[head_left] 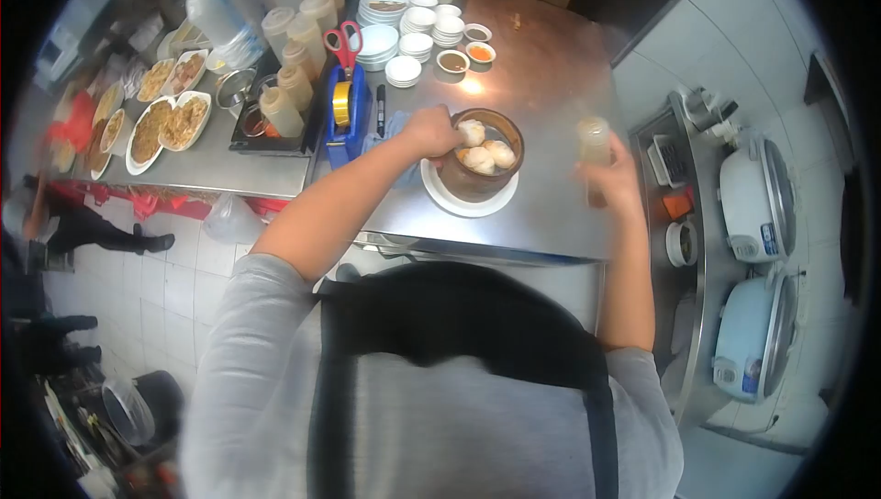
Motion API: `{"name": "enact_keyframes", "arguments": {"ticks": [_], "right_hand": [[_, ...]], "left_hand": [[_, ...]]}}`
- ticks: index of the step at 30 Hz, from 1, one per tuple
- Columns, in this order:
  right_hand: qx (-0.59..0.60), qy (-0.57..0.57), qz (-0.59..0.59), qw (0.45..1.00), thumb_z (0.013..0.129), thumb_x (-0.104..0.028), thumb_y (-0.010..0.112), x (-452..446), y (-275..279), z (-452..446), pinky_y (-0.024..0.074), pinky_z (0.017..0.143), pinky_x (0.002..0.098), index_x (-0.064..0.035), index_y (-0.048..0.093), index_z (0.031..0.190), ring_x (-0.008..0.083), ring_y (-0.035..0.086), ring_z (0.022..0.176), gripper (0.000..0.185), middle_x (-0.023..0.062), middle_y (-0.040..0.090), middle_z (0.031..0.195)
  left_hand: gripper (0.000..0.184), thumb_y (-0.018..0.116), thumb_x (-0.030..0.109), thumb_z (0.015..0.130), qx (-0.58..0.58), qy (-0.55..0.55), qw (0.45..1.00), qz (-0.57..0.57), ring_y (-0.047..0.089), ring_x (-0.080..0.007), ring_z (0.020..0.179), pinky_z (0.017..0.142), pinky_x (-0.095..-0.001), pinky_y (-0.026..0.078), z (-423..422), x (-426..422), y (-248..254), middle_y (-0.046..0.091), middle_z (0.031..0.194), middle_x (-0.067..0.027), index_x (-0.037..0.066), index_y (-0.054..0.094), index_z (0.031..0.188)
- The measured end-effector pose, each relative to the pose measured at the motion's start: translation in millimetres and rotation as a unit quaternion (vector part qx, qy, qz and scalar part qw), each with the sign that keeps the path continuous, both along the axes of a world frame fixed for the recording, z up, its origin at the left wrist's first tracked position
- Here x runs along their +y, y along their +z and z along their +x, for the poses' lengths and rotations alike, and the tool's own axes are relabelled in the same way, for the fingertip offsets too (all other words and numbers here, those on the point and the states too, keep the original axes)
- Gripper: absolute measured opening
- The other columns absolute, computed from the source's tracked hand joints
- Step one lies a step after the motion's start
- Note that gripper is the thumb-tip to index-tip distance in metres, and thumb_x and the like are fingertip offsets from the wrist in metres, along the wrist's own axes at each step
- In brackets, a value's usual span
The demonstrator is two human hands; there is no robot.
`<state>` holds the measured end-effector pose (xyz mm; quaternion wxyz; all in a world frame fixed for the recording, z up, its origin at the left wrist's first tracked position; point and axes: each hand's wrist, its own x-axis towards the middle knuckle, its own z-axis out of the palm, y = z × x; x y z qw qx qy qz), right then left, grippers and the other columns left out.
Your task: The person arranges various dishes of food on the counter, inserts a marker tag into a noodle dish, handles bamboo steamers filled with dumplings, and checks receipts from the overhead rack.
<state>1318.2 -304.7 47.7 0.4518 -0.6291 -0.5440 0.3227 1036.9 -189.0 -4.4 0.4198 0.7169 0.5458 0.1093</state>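
A person's left hand (433, 133) pinches the near-left rim of a round steamer basket (473, 181) holding white dumplings (478, 159), the basket seated on a white plate (469, 207) at a steel table (551, 214). To the right of the basket, the right hand (613, 175), blurred, closes around a squeeze bottle (594, 143); whether the bottle touches the steel cannot be told. An open stretch of tabletop separates basket and bottle, while the table's front edge runs just on the person's side of the plate. Room is tighter left of the basket, where a blue cloth (396, 123), a marker (381, 113) and a blue tape dispenser (341, 143) with red-handled scissors (343, 44) line up. Beyond the basket sit three sauce bowls (452, 62), with stacked white dishes (375, 44) farther off to their left.
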Motion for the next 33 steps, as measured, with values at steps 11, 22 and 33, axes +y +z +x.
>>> {"name": "enact_keyframes", "arguments": {"ticks": [11, 22, 33], "right_hand": [[0.172, 0.289, 0.301, 0.892, 0.065, -0.011, 0.079, 186.7, 83.5, -269.5, 0.0477, 0.081, 0.0317, -0.0036, 0.043, 0.111, 0.0165, 0.057, 0.092, 0.059, 0.0087, 0.057, 0.101], [-0.294, 0.256, 0.121, 0.913, 0.066, -0.014, 0.070, 265.4, 12.5, -448.5, 0.0479, 0.080, 0.0422, -0.0059, 0.047, 0.107, 0.0361, 0.059, 0.093, 0.048, 0.0189, 0.060, 0.096], [-0.342, 0.301, 0.274, 0.847, 0.074, -0.017, 0.064, 262.2, 111.3, -282.0, 0.0459, 0.086, 0.0366, -0.0065, 0.061, 0.103, 0.0286, 0.057, 0.100, 0.031, 0.0128, 0.060, 0.107]], "left_hand": [[0.055, 0.061, 0.034, 0.075, -0.043, -0.003, 0.995, 0.087, 0.060, -0.0381, 0.090, 0.080, -0.0431, 0.047, -10.1, -12.7, -19.3, 0.061, 0.095, -0.0267, -0.006, 0.049, 0.111], [0.034, 0.060, 0.020, 0.081, -0.322, -0.074, 0.942, -0.061, 0.058, -0.0193, 0.079, 0.065, -0.0306, 0.049, -79.8, -47.4, -83.0, 0.061, 0.091, -0.0132, 0.007, 0.055, 0.112], [0.033, 0.051, 0.009, 0.086, -0.351, 0.014, 0.807, -0.475, 0.060, -0.0269, 0.094, 0.084, -0.0368, 0.049, -43.7, -49.2, -150.1, 0.055, 0.108, -0.0179, 0.002, 0.037, 0.115]]}}
